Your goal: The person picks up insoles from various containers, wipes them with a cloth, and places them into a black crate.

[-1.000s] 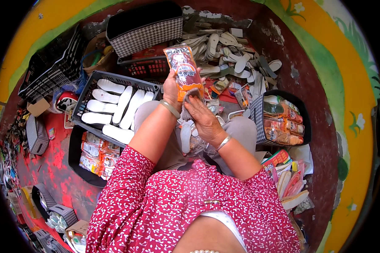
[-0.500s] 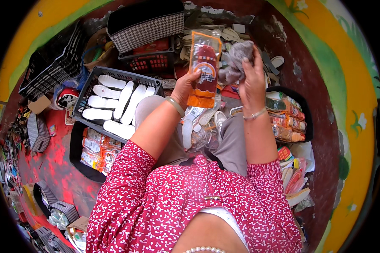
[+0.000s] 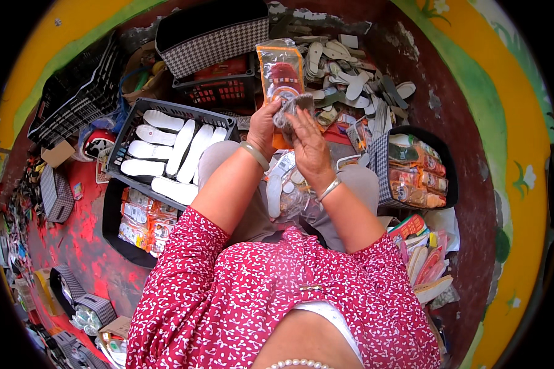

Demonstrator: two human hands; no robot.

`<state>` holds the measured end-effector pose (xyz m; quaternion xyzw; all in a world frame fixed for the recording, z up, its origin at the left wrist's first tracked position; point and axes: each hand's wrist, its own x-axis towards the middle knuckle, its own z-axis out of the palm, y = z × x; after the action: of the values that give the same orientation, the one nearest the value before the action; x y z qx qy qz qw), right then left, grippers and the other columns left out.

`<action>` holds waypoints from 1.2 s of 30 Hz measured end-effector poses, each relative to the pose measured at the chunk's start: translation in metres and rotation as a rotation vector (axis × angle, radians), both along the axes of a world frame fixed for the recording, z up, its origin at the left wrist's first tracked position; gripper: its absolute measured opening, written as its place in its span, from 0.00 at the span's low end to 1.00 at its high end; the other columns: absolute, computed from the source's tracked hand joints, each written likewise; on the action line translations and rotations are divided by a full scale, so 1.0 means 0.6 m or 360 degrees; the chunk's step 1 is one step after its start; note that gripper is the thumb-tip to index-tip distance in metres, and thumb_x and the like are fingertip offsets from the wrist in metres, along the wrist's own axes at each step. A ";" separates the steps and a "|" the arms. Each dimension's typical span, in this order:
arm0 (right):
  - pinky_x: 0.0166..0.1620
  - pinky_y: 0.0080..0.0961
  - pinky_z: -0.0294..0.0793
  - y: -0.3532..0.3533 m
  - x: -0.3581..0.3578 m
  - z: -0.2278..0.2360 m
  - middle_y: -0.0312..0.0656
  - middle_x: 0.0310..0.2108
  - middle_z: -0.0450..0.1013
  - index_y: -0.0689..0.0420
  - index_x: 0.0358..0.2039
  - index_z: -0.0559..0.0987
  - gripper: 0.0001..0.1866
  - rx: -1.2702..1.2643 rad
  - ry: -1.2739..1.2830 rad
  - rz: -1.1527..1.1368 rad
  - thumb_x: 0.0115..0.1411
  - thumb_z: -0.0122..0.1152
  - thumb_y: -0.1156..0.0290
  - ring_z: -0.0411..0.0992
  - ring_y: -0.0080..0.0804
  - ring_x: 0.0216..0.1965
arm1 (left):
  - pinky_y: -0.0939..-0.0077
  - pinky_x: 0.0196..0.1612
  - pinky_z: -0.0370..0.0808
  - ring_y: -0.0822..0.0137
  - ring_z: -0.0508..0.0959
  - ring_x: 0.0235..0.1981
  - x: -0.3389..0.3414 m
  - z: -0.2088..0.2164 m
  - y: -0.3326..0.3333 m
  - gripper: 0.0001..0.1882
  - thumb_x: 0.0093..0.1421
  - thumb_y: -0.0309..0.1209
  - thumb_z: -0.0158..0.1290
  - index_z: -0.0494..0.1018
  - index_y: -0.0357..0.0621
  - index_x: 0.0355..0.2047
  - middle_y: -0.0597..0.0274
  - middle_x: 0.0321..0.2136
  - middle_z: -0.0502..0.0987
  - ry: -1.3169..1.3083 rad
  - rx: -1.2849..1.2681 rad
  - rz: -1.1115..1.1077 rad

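Observation:
Upright in front of me is a clear plastic packet (image 3: 281, 64) with orange borders and a dark red insole inside. My left hand (image 3: 261, 129) is closed on its lower left side. A fluffy grey cloth (image 3: 300, 103) lies against the lower part of the packet, covering much of it. My right hand (image 3: 309, 144) presses that cloth on with its fingers nearly straight, so the cloth sits between hand and packet. Both hands are close together above my lap. Below them lie loose insoles and clear wrappers (image 3: 289, 184).
At left, a dark plastic crate (image 3: 226, 117) holds white insoles (image 3: 180, 150); a black bin (image 3: 112, 215) of packets is nearer. A checked bin (image 3: 380, 169) of packets stands right. Loose insoles (image 3: 356, 86) pile up behind. A checked box (image 3: 218, 43) sits on another crate.
My right hand has come left with the grey cloth, from beside the packet onto its lower part. The packet has shifted slightly left and stays in my left hand.

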<state>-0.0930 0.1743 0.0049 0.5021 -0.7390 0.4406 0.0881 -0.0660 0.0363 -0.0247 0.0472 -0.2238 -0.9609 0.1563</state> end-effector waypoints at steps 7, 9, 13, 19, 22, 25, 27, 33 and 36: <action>0.51 0.38 0.58 0.029 0.066 -0.014 0.47 0.57 0.60 0.47 0.54 0.67 0.26 0.0273 0.0193 -0.0057 0.52 0.50 0.77 0.57 0.44 0.59 | 0.57 0.46 0.73 0.50 0.74 0.42 -0.003 0.003 -0.010 0.21 0.63 0.37 0.38 0.60 0.36 0.52 0.47 0.44 0.71 0.0057 -0.0002 0.0043; 0.51 0.35 0.57 0.033 0.070 -0.012 0.46 0.57 0.60 0.47 0.54 0.68 0.27 0.0282 0.0248 -0.0094 0.51 0.50 0.77 0.57 0.42 0.59 | 0.54 0.48 0.72 0.46 0.73 0.45 0.003 0.011 -0.005 0.24 0.63 0.38 0.37 0.56 0.35 0.55 0.46 0.49 0.68 0.0102 0.0005 -0.0022; 0.54 0.34 0.57 0.027 0.058 -0.019 0.44 0.58 0.60 0.47 0.53 0.69 0.29 0.0189 0.0294 -0.0162 0.49 0.52 0.81 0.58 0.41 0.59 | 0.57 0.49 0.70 0.48 0.73 0.45 0.010 0.026 0.004 0.24 0.63 0.38 0.37 0.55 0.35 0.55 0.45 0.49 0.68 0.0170 0.0055 -0.0132; 0.56 0.36 0.55 0.020 0.017 0.000 0.44 0.57 0.61 0.49 0.53 0.68 0.27 0.0063 0.0188 -0.0281 0.51 0.47 0.79 0.57 0.40 0.59 | 0.65 0.50 0.70 0.59 0.74 0.44 0.014 0.020 0.009 0.19 0.62 0.33 0.39 0.63 0.34 0.50 0.49 0.46 0.71 0.0048 -0.0089 -0.0296; 0.55 0.37 0.56 0.017 -0.033 0.014 0.45 0.58 0.60 0.49 0.55 0.67 0.27 0.0032 0.0176 -0.0337 0.52 0.46 0.79 0.56 0.41 0.60 | 0.68 0.49 0.71 0.64 0.75 0.43 0.011 0.012 0.019 0.19 0.61 0.32 0.42 0.64 0.36 0.51 0.56 0.44 0.73 -0.0082 -0.0435 -0.0244; 0.55 0.37 0.57 0.002 -0.082 0.036 0.45 0.58 0.60 0.49 0.54 0.67 0.26 0.0034 0.0359 -0.0467 0.53 0.45 0.78 0.56 0.41 0.60 | 0.72 0.49 0.70 0.66 0.75 0.43 0.015 0.017 0.027 0.21 0.61 0.30 0.43 0.61 0.39 0.54 0.60 0.44 0.72 -0.0152 -0.0631 -0.0315; 0.54 0.38 0.58 -0.015 -0.116 0.049 0.44 0.57 0.61 0.48 0.54 0.68 0.25 -0.0070 0.0340 -0.0462 0.54 0.45 0.77 0.56 0.39 0.60 | 0.73 0.49 0.70 0.66 0.75 0.43 0.016 0.013 0.027 0.22 0.61 0.31 0.43 0.60 0.39 0.55 0.60 0.44 0.72 -0.0094 -0.0658 -0.0412; 0.51 0.35 0.59 -0.029 -0.084 0.026 0.41 0.56 0.63 0.48 0.52 0.70 0.23 0.0339 0.0304 -0.0309 0.55 0.42 0.75 0.58 0.35 0.59 | 0.65 0.51 0.69 0.62 0.71 0.48 0.023 0.082 0.056 0.21 0.67 0.41 0.31 0.65 0.42 0.50 0.56 0.46 0.72 -0.0071 -0.0067 0.0096; 0.50 0.34 0.58 -0.034 -0.030 0.006 0.42 0.54 0.65 0.48 0.50 0.71 0.23 0.0349 0.0273 -0.0154 0.53 0.43 0.74 0.59 0.35 0.58 | 0.61 0.48 0.70 0.57 0.73 0.44 0.002 0.010 0.012 0.24 0.64 0.47 0.35 0.66 0.41 0.49 0.51 0.43 0.72 0.0003 0.0070 0.0063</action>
<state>-0.1111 0.1537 0.0084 0.5082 -0.7958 0.3078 0.1165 -0.0646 0.0434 -0.0187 0.0541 -0.2016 -0.9623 0.1743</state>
